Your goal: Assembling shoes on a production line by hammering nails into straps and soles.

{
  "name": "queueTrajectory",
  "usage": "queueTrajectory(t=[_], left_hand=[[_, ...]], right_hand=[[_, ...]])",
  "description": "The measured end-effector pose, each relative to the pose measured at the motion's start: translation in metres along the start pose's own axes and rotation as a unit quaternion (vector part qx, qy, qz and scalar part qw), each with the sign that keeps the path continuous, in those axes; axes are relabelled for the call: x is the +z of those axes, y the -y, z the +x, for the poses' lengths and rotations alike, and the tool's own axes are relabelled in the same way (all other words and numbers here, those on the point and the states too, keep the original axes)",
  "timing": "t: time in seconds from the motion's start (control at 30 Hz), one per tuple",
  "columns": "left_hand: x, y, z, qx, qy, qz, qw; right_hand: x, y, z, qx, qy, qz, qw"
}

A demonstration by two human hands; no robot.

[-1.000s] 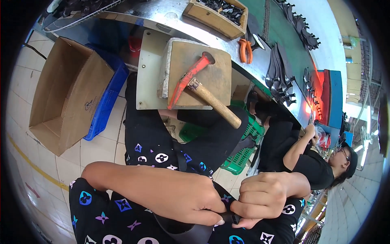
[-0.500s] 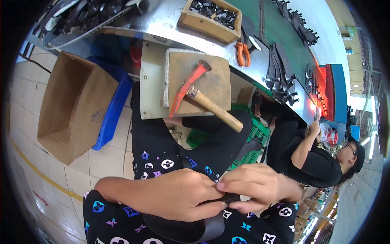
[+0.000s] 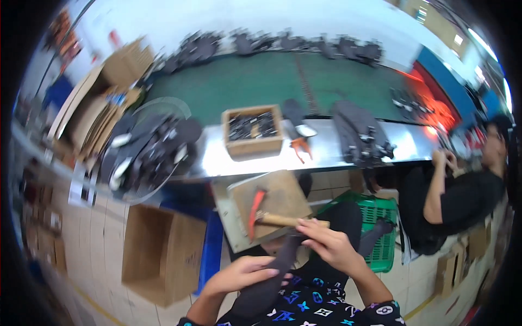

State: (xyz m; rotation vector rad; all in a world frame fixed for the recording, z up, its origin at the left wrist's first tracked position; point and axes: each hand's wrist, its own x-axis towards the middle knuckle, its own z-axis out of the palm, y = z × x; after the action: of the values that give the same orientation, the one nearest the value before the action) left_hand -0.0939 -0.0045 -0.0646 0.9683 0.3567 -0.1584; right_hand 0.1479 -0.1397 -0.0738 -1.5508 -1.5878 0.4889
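Observation:
My left hand is closed around the broad part of a long, dark grey, sole-shaped piece, held at a slant above my lap. At its narrow upper end, my right hand pinches with thumb and fingers; the exact grip there is partly hidden. Just behind those fingers lies a hammer with a red head and wooden handle, its handle end overlapped by my right hand in this view. The hammer rests on a brown square block, which sits on a pale board.
Across the metal bench stand a wooden box of small clips, orange-handled pliers and dark pieces. A cardboard box, blue bin and green crate are below. A co-worker sits at right.
My view has lifted, showing more of the bench. Both hands have moved up and forward with the dark piece, from close over my lap toward the hammer; it is now stretched out lengthwise.

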Motion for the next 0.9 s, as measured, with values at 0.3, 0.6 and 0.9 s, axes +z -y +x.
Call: queueTrajectory(t=[0.3,0.6,0.9], left_hand=[[-0.145,-0.142,-0.131,0.494,-0.650,0.200,0.542],[-0.063,-0.123,-0.053,0.477,-0.666,0.384,0.426],[0.011,-0.058,0.063,0.557,-0.408,0.232,0.685]], right_hand=[[-0.165,-0.199,0.087,0.154,-0.371,-0.316,0.859],[-0.186,-0.157,0.209,0.160,-0.286,-0.113,0.938],[-0.020,0.064,0.125,-0.123,0.253,0.467,0.838]])
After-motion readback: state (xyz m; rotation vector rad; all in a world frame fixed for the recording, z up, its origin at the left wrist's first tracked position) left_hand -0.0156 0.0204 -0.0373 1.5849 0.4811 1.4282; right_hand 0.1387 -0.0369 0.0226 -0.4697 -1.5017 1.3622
